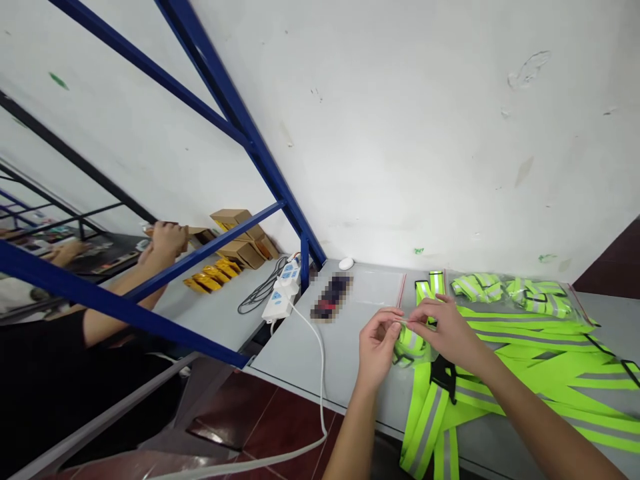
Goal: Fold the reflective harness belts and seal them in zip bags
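My left hand [379,345] and my right hand [447,331] meet over the grey table, both pinching the top edge of a small clear zip bag [411,353]. Inside the bag is a rolled neon-yellow reflective strap [411,339] with a silver stripe. Fingertips of both hands press together along the bag's opening. Beneath and right of my right hand lies a spread of loose reflective straps [540,367] with a black plastic buckle [443,377]. Behind them sits a larger clear bag [565,291] holding rolled straps. A flat clear bag [377,285] lies behind my left hand.
A white power strip [278,303] with its white cable [321,373] crosses the table's left side. A blue metal frame [255,147] divides the tables. Beyond it, a co-worker's hand [169,240] is near cardboard boxes [243,233] and yellow packets [213,275].
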A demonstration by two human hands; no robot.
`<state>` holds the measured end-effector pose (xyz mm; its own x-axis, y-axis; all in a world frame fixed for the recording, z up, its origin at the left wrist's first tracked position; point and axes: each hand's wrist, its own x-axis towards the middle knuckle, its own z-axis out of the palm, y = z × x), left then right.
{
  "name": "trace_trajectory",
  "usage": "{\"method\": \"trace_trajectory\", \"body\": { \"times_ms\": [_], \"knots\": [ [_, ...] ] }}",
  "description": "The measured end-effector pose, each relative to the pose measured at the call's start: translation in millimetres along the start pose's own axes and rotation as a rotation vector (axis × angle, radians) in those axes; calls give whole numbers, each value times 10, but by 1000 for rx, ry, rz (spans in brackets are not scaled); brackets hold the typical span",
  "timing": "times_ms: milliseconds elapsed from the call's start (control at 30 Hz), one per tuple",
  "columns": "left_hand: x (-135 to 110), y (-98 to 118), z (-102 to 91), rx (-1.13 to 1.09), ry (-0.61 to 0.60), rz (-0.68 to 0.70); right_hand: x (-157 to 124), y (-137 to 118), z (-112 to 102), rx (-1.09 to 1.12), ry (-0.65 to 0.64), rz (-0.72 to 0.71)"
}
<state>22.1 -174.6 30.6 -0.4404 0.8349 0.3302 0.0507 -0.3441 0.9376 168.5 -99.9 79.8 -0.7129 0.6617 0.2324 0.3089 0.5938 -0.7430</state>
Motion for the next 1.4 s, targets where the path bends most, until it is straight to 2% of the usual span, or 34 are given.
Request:
{"method": "trace_trajectory", "body": {
  "times_ms": [233, 300, 400, 533, 667, 833, 933, 1033, 1100, 1200, 1300, 1400],
  "knots": [
    [-19, 10, 44, 2, 19, 6, -54, -56, -5, -129, 36, -88],
    [-20, 5, 11, 20, 33, 48, -47, -105, 11, -122, 4, -60],
    [-22, -2, -68, 22, -8, 104, -43, -172, 75, -151, -3, -21],
    [-43, 24, -166, -33, -47, 58, -35, -259, 216, -295, 9, -88],
    [-61, 138, -214, -54, 96, -11, 50, -391, 323, -443, 76, -200],
    [-4, 312, -352, -10, 267, -14, 155, -498, 319, -513, 62, -279],
    [42, 381, -461, 39, 365, -28, 110, -479, 271, -547, 104, -298],
    [59, 418, -459, 76, 377, -41, -30, -416, 184, -568, 117, -268],
    [50, 419, -358, 92, 342, -46, -170, -336, 93, -561, 102, -205],
    [35, 380, -55, 102, 249, -32, -439, -140, -91, -542, 109, -99],
    [82, 316, 387, 94, 99, -20, -745, 95, -320, -501, 125, 17],
    [230, 280, 894, 119, -90, -51, -1031, 291, -564, -404, 129, 209]
  ]
}}
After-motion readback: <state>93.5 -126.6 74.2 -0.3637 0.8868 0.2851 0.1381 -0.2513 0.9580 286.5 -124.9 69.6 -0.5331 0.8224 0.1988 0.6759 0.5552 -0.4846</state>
